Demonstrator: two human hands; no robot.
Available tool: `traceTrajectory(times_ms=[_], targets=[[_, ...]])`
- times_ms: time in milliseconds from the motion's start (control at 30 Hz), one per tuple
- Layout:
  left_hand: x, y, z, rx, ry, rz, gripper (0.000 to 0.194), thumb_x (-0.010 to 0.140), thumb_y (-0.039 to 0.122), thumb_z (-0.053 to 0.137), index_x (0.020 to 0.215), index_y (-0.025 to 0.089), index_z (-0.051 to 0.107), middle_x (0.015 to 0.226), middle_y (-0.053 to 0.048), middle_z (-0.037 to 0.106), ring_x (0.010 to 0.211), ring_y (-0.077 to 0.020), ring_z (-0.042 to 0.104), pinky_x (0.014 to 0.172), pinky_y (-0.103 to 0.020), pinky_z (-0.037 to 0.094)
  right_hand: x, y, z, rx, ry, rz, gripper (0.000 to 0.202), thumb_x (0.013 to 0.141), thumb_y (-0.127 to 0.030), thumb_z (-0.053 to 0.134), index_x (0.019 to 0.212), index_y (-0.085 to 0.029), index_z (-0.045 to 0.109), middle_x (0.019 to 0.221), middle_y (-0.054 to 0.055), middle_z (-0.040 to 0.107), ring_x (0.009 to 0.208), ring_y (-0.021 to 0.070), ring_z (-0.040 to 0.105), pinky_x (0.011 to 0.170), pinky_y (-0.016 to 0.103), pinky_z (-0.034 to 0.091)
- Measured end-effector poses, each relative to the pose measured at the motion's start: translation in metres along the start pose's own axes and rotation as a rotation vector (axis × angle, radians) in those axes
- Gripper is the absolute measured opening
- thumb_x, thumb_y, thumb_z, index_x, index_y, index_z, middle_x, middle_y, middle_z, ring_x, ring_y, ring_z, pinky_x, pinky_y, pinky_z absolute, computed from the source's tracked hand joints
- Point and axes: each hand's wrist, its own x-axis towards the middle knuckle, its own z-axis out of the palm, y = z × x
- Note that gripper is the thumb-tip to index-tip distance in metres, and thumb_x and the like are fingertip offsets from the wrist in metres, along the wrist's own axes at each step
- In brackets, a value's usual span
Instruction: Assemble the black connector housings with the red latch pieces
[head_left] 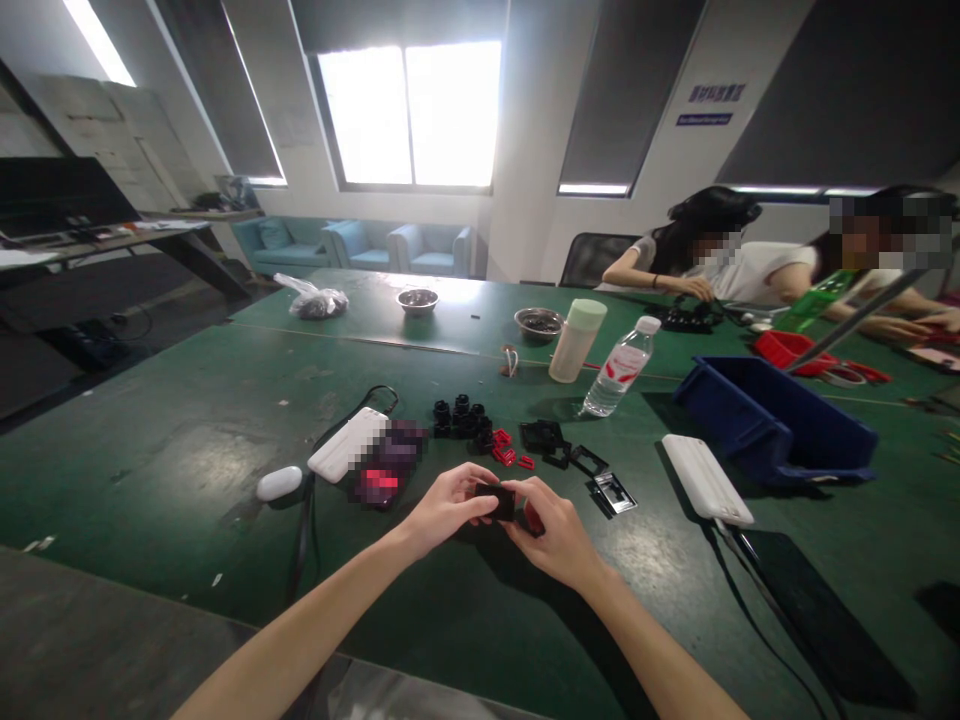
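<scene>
A small black part [496, 502] is held between both hands above the green table [360, 590]. My left hand [452, 505] grips its left side with thumb and fingers. On its right side, the fingers of my right hand [550, 522] are closed on the same part, and a bit of red shows by them. Just beyond the hands lie several red clips [504, 448] and a cluster of black pieces [461, 415]. Flat black frames [544, 437] and a silver-edged frame [615, 493] rest to the right of these.
A white power bank [349, 445], a phone and an earbud case [279, 484] lie left. Beyond stand a water bottle [621, 368], a green-lidded bottle [577, 342] and metal bowls [539, 322]. At right are a blue bin [772, 425], another power bank [706, 478] and two people.
</scene>
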Motion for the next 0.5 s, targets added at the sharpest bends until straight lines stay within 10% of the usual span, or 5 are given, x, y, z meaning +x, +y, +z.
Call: traceTrajectory(times_ms=[500], targets=[[0.0008, -0.0008, 0.0, 0.032, 0.05, -0.035, 0.035, 0.072, 0.019, 0.076, 0.107, 0.016, 0.07, 0.091, -0.001, 0.069, 0.071, -0.012, 0.064, 0.064, -0.024, 0.048, -0.0009, -0.0013, 0.0023, 0.012, -0.041, -0.015, 0.042, 0.096, -0.025, 0.069, 0.136, -0.027, 0.057, 0.108, 0.004, 0.07, 0.067, 0.0135, 0.065, 0.058, 0.026, 0.052]])
